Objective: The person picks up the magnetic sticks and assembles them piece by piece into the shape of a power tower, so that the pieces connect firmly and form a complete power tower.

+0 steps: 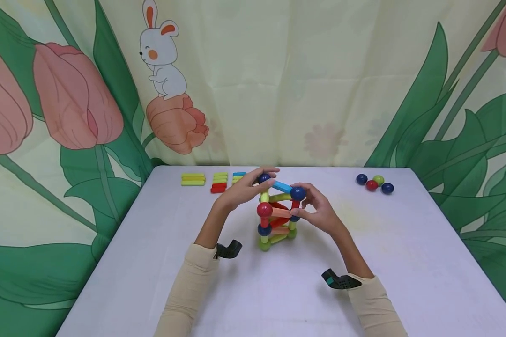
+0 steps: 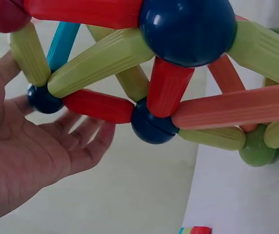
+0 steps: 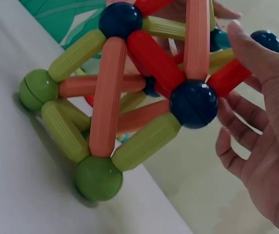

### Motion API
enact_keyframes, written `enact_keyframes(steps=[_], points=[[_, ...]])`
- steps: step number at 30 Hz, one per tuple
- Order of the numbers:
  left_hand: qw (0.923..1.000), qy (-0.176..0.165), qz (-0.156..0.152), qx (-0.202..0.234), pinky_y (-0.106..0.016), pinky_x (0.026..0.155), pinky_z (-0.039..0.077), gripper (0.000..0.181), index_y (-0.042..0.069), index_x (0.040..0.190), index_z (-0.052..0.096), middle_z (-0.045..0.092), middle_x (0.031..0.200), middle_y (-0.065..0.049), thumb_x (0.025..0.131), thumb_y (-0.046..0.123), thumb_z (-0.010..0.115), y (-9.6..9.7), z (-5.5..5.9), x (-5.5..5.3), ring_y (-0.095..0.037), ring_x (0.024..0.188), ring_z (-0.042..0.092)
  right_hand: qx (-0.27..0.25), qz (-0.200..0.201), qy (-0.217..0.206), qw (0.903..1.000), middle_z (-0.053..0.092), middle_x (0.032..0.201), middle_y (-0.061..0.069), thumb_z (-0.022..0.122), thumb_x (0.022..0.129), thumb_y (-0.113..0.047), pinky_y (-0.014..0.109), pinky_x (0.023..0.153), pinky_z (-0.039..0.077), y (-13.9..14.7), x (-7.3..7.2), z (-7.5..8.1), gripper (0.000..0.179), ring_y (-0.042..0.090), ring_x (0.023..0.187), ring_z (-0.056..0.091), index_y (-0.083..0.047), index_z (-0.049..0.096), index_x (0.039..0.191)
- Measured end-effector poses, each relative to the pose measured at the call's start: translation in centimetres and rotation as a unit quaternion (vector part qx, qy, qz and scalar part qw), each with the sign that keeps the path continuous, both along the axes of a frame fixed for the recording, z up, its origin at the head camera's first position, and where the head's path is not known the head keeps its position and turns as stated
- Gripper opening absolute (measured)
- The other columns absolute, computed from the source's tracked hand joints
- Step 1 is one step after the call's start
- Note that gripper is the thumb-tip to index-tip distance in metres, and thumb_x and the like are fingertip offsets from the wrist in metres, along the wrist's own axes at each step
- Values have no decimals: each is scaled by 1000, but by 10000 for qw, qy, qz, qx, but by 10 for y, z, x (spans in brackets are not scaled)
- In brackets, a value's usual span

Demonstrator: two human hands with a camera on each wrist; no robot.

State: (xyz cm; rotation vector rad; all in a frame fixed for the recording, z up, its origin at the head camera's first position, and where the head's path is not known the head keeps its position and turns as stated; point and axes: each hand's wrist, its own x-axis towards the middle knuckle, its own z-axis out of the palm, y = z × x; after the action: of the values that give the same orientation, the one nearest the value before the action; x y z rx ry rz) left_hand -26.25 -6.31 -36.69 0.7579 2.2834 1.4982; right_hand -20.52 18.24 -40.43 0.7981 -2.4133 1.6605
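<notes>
A tower of ridged magnetic sticks and balls [image 1: 280, 213] stands on the table, with green balls [image 3: 99, 178] at its foot and navy balls [image 3: 193, 104] higher up. My left hand [image 1: 246, 189] holds the tower's upper left corner, thumb and fingers about a navy ball [image 2: 45, 99] there. At the right side, my right hand [image 1: 320, 210] grips the tower near a short red stick [image 3: 230, 78], thumb in front and fingers behind. Along the top runs a blue stick [image 1: 281, 186] between two navy balls. A red ball [image 1: 264, 210] sits on the near left side.
Behind my left hand lie yellow-green sticks [image 1: 193, 179] and a small stack of green and red sticks [image 1: 219, 182]. Several loose balls [image 1: 372, 186] are grouped at the back right of the white table [image 1: 405, 262]. A printed curtain [image 1: 320, 84] hangs behind it.
</notes>
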Motion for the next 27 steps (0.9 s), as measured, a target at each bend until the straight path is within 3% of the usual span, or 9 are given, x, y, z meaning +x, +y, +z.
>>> enact_keyframes(steps=[5, 9, 14, 17, 20, 23, 25, 27], points=[[9983, -306, 433, 236, -51, 105, 45, 46, 20, 146, 41, 49, 140, -10, 103, 38, 44, -16, -10, 1, -30, 128, 51, 610, 167, -569, 9964, 61, 118, 22, 76, 82, -5, 28, 84, 53, 6, -14, -24, 57, 13, 100, 57, -2, 49, 133], [9916, -231, 1269, 28, -51, 103, 46, 41, 12, 138, 51, 54, 136, -14, 104, 34, 43, -36, -24, -8, -34, 126, 53, 908, 383, -767, 9922, 64, 119, 15, 78, 82, -13, 33, 86, 52, 7, -23, -39, 55, 21, 104, 55, -6, 54, 131], [9636, 40, 2549, -807, -46, 97, 51, 29, 8, 126, 61, 60, 128, -15, 102, 21, 51, -62, -56, -27, -31, 117, 56, 962, 573, -808, 9904, 64, 121, 14, 78, 82, -14, 37, 87, 53, 9, -26, -44, 52, 26, 107, 57, -5, 56, 128], [9471, 335, 2935, -1259, -42, 91, 52, 26, 4, 121, 65, 61, 119, -18, 98, 12, 57, -72, -77, -37, -31, 110, 55, 958, 552, -765, 9909, 64, 118, 14, 79, 81, -13, 36, 86, 53, 10, -25, -46, 53, 25, 105, 58, -3, 55, 127], [9234, 682, 3396, -1654, -43, 87, 51, 24, 4, 116, 68, 57, 116, -22, 94, 5, 60, -83, -95, -43, -34, 108, 51, 948, 486, -675, 9920, 64, 112, 12, 80, 80, -17, 37, 84, 54, 9, -25, -49, 53, 24, 100, 59, -5, 54, 124], [8995, 720, 3865, -1907, -45, 86, 50, 27, 6, 117, 68, 52, 123, -25, 92, 2, 60, -94, -106, -46, -39, 113, 46, 982, 371, -569, 9928, 64, 107, 10, 80, 80, -19, 37, 80, 54, 5, -25, -52, 52, 22, 95, 58, -8, 53, 123], [8946, 601, 3994, -1912, -45, 84, 49, 30, 8, 121, 66, 48, 126, -26, 92, 2, 60, -101, -111, -48, -41, 113, 44, 1041, 273, -490, 9930, 63, 104, 9, 80, 81, -21, 36, 77, 54, 3, -24, -54, 52, 20, 92, 57, -7, 52, 122], [8970, 574, 3915, -1972, -45, 85, 48, 33, 10, 124, 65, 47, 127, -26, 92, 4, 61, -106, -116, -50, -42, 114, 44, 1066, 200, -432, 9932, 62, 102, 8, 79, 81, -21, 35, 75, 53, 1, -23, -56, 53, 20, 90, 56, -5, 51, 122]])
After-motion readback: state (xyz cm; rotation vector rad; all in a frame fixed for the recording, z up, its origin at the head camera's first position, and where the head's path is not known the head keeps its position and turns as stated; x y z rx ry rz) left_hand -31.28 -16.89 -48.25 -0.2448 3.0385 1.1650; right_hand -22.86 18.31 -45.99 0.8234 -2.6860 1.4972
